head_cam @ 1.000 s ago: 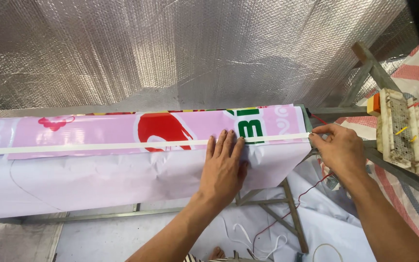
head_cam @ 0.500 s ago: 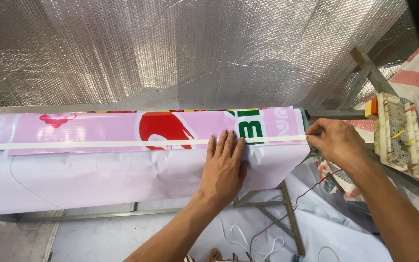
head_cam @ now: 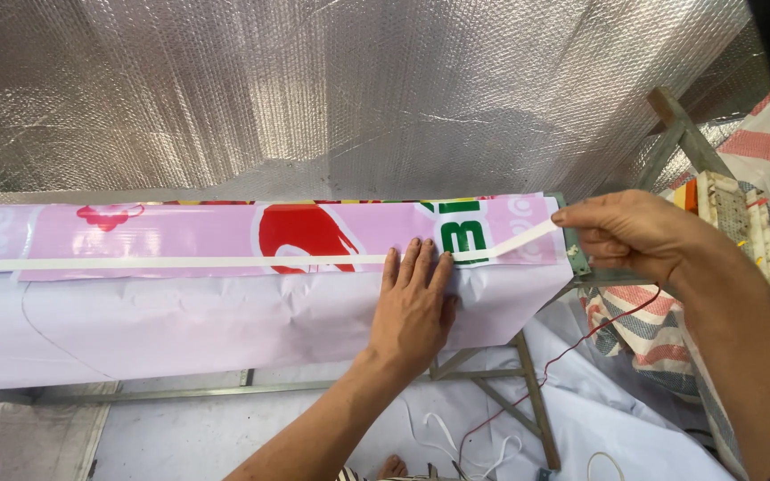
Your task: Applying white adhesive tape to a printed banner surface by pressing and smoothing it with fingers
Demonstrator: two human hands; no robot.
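Note:
A long pink printed banner (head_cam: pixel 180 233) with red and green graphics lies folded over a metal frame, its white back side (head_cam: pixel 162 330) hanging toward me. A thin white tape strip (head_cam: pixel 171 263) runs along the fold line. My left hand (head_cam: pixel 413 303) lies flat, fingers together, pressing the banner and tape near the green print. My right hand (head_cam: pixel 630 233) pinches the free end of the strip (head_cam: pixel 514 242), which is lifted off the banner at the right end.
Silver bubble-foil sheeting (head_cam: pixel 340 89) covers the wall behind. A metal frame (head_cam: pixel 528 392) supports the banner. At the right are a striped tarp (head_cam: pixel 652 325), a red wire (head_cam: pixel 581 343) and a white strip board (head_cam: pixel 741 223). White backing strips (head_cam: pixel 443 436) lie on the floor.
My right hand has risen and pulled the tape end up off the banner's right edge. My left hand has stayed pressed in place.

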